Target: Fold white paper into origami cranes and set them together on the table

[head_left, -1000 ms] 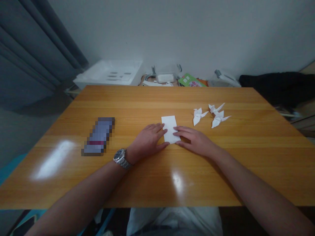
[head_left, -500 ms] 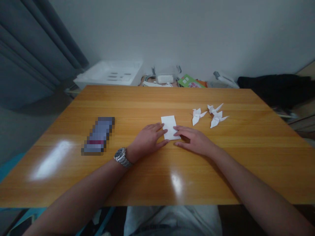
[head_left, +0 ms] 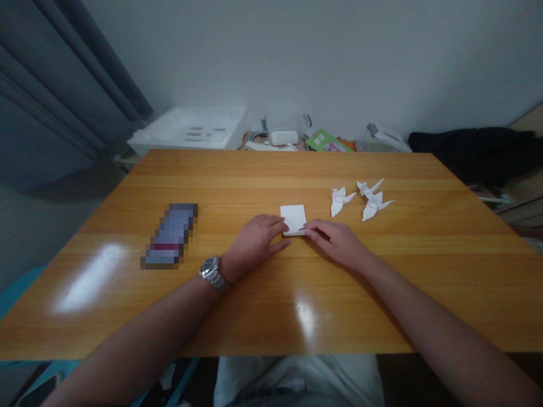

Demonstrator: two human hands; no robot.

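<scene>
A small white sheet of paper [head_left: 294, 216] lies on the wooden table in front of me, its near edge turned up a little. My left hand [head_left: 258, 238] rests at the paper's left side, fingers stretched out with the tips on it and the thumb apart, just off the near edge. At the near right corner, my right hand [head_left: 335, 240] pinches the paper between thumb and fingers. To the right of the paper sit three white folded paper cranes: one crane [head_left: 339, 200] stands alone, while a far crane [head_left: 368, 188] and a nearer crane [head_left: 374, 206] touch or overlap.
A pixelated phone-like rectangle [head_left: 172, 234] lies on the table [head_left: 237, 316] to the left. Beyond the far edge are a white plastic tray [head_left: 190, 127], a green booklet [head_left: 324, 140] and dark cloth [head_left: 475, 150]. A grey curtain [head_left: 55, 85] hangs at the left.
My right thumb and fingers have closed on the paper's near right corner. The near edge has come up, and the paper looks shorter. My left hand has barely moved.
</scene>
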